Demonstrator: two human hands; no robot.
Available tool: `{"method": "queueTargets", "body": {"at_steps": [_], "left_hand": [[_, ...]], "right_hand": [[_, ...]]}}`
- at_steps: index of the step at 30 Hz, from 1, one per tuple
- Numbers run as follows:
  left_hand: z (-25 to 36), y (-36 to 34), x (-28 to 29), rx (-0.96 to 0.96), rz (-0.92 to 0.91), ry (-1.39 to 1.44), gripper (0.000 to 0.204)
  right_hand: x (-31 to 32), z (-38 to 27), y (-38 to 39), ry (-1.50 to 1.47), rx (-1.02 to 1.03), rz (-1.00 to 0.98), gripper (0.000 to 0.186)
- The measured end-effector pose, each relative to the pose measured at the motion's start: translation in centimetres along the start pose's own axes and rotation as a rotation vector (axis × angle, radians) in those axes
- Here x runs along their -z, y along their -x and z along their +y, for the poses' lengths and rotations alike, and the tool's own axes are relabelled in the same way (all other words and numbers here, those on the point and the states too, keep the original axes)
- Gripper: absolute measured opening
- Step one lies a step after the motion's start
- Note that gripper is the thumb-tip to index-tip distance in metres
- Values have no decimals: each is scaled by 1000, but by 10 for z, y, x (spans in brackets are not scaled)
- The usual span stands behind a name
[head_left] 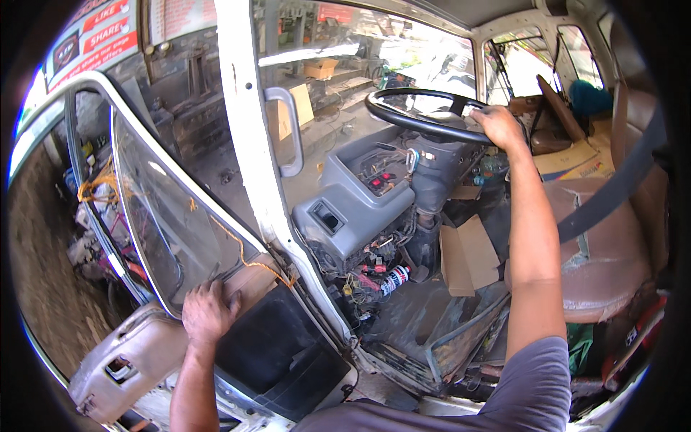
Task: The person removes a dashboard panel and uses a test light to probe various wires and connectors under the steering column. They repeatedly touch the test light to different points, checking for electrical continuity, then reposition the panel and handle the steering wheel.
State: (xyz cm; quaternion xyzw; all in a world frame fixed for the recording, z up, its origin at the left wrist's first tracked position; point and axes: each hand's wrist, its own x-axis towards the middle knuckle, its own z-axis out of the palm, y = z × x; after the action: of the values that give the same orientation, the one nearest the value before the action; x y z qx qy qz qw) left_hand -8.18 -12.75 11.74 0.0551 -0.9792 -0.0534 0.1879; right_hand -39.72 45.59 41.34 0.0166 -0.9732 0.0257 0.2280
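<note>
My right hand [498, 126] is closed around the near right part of the black steering wheel [425, 132], its arm stretched into the cab. On the left, my left hand [209, 311] grips the top edge of the opened vehicle door [129, 360], fingers bent over the sill and the thumb apart on the inner side. The door's window glass [169, 237] stands tilted in its frame just beyond that hand. An orange cord [241, 245] runs from the glass to the door's hinge side. Below the wheel, the grey dashboard housing [360, 198] has exposed wiring and switches.
A white and blue spray can [395, 279] lies among loose wires on the cab floor, beside an opened cardboard piece [468, 255]. The torn brown seat [597, 252] is at right, crossed by a dark belt [612, 180]. A white pillar [241, 108] bears a grey grab handle [291, 133].
</note>
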Motion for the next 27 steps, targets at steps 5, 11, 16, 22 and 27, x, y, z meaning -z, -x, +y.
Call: {"method": "queueTargets", "body": {"at_steps": [5,11,16,22,27], "left_hand": [[-2,-1,-3,14,-26,-12,42],[1,-4,4,39,-77,25,46],[3,-4,2,10,-10,10,41],[1,-3,-2,-19,8,6,41],[1,-2,-4,-2,-1,1,43]], "right_hand": [[3,5,-6,-57,-20,-56,61],[5,7,-3,-43,-39,-45,64],[1,5,-4,10,-15,-10,63],[5,-3,3,11,-63,-45,60],[10,-9,6,16,-54,-48,60]]}}
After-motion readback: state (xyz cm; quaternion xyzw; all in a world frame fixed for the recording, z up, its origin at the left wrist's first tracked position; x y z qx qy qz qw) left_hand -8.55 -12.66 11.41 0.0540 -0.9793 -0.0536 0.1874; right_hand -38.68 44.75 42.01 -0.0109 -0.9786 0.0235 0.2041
